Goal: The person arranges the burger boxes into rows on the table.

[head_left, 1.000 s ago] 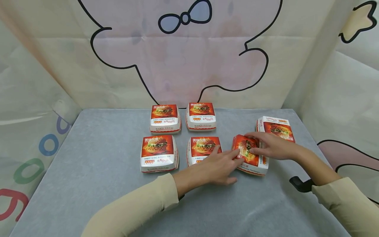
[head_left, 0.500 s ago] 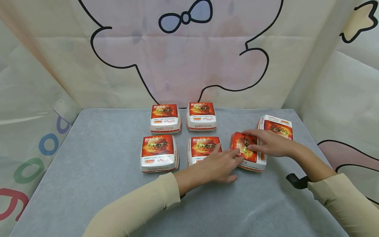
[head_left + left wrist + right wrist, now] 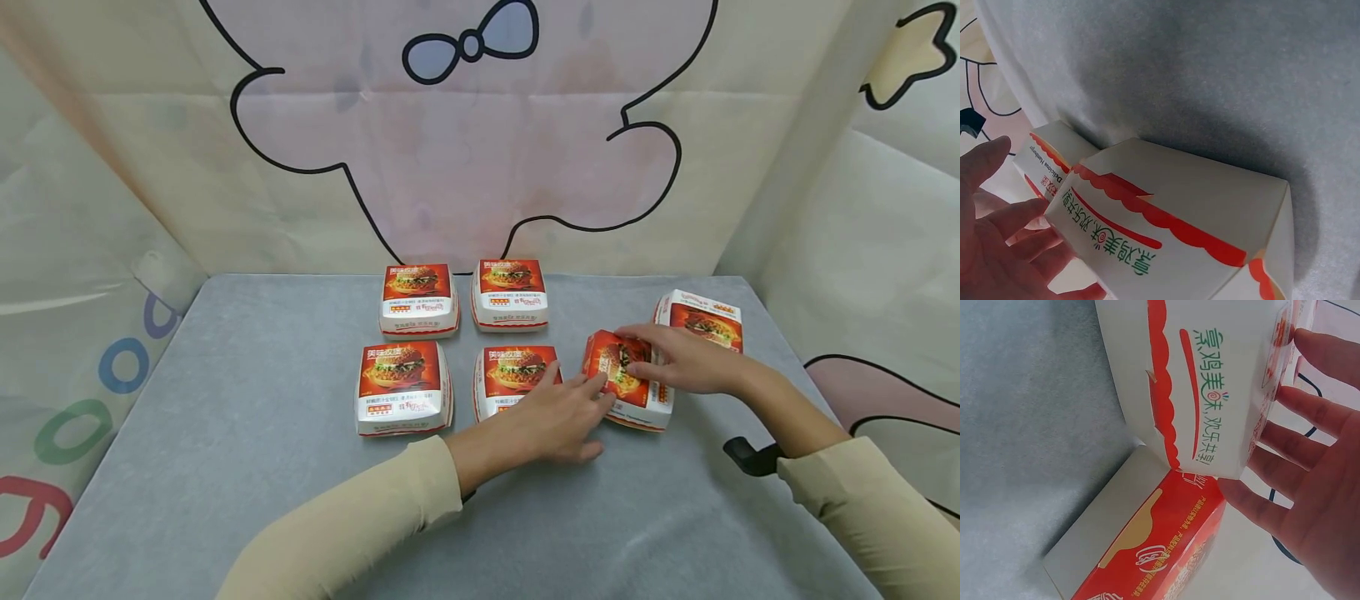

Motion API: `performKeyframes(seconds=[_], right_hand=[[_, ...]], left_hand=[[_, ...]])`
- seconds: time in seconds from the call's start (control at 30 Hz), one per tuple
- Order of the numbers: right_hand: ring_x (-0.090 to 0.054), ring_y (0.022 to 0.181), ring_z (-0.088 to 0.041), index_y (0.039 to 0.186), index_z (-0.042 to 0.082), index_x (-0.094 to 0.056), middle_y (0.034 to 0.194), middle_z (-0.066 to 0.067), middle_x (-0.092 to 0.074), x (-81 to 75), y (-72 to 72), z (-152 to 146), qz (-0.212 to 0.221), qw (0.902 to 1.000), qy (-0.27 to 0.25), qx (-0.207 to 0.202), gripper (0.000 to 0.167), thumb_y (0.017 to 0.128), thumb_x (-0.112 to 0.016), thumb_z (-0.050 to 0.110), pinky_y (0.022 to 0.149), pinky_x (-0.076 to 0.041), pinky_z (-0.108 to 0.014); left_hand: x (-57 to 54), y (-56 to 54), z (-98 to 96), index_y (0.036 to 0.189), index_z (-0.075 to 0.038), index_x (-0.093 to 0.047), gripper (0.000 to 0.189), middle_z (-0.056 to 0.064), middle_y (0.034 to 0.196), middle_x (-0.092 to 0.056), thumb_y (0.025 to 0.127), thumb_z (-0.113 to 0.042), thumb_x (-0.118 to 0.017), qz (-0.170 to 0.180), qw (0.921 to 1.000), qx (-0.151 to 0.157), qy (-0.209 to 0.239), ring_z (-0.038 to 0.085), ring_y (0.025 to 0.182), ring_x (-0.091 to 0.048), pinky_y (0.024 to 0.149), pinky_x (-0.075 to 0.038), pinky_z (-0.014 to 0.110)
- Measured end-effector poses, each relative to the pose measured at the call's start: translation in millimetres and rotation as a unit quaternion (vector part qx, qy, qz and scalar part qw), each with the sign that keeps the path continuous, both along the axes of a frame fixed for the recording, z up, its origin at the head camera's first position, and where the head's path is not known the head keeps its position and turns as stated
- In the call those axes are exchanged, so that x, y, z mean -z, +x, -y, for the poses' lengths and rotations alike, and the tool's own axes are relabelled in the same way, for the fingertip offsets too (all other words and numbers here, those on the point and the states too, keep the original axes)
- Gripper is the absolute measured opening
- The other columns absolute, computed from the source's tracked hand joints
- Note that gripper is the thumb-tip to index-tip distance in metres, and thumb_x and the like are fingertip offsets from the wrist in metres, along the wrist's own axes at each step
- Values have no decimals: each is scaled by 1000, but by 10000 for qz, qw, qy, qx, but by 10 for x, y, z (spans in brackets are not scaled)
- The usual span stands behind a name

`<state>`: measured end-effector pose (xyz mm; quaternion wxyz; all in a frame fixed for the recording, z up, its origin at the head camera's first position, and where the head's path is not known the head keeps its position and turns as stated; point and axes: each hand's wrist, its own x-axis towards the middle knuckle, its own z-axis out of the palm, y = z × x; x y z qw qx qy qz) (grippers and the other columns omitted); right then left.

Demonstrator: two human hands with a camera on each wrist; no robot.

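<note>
Printed with burgers in red and white, the turned burger box (image 3: pixel 637 417) lies front right in the head view. My right hand (image 3: pixel 678 358) rests over its top, and in the right wrist view its spread fingers (image 3: pixel 1307 407) reach the box's top edge. From the left, my left hand (image 3: pixel 551 421) touches the same box with extended fingertips. Its index finger overlaps the middle front burger box (image 3: pixel 517 367). The left wrist view has the fingers (image 3: pixel 1019 215) along the turned box's upper edge. Behind my right hand sits another angled burger box (image 3: pixel 705 321), partly covered.
Two burger boxes, a left one (image 3: pixel 416 292) and a right one (image 3: pixel 510 287), stand at the back of the grey cloth-covered table (image 3: pixel 262 433). A third box (image 3: pixel 401 383) is at front left. Printed curtains (image 3: pixel 480 167) enclose the back and sides.
The turned burger box has slid slightly back and left, with my right hand moving along on it. The back right box has shifted a little backward. My left hand stays nearly in place.
</note>
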<state>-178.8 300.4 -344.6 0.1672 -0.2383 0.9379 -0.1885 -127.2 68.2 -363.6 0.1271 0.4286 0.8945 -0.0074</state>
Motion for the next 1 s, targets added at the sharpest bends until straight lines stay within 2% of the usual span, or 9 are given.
performKeyframes(seconds=[0.3, 0.63, 0.87, 1.0], right_hand=[[-56, 119, -35, 141, 3, -53, 134, -18, -60, -40, -25, -36, -173, 9997, -160, 56, 54, 94, -70, 24, 97, -45, -61], [-58, 112, -32, 137, 0, -55, 129, -18, -62, -15, -33, -52, -187, 9998, 31, 7, 52, 93, -71, 21, 95, -47, -59], [-60, 94, -20, 131, 3, -59, 110, -7, -67, -11, -25, -63, -246, 9995, 191, 107, 50, 90, -74, 27, 82, -53, -43], [-60, 89, -18, 128, 3, -60, 104, -5, -67, -16, -17, -64, -205, 9992, 259, 234, 51, 89, -76, 32, 76, -53, -36]], left_hand=[[-5, -29, 15, 152, -26, -43, 69, -3, 160, -32, 92, -53, -63, 81, 9999, -58, 53, 14, 143, -36, 117, -23, 52], [5, -66, 45, 151, -23, -44, 67, -1, 159, -34, 93, -52, -63, 37, 9997, -71, 210, 16, 143, -37, 117, -24, 52], [-8, -76, 47, 152, -26, -42, 67, 0, 160, -33, 94, -51, -63, 174, 9995, -128, 234, 19, 145, -35, 118, -22, 53], [-13, -72, 43, 153, -29, -40, 67, 0, 160, -33, 94, -51, -63, 156, 9996, -144, 209, 22, 143, -36, 118, -22, 52]])
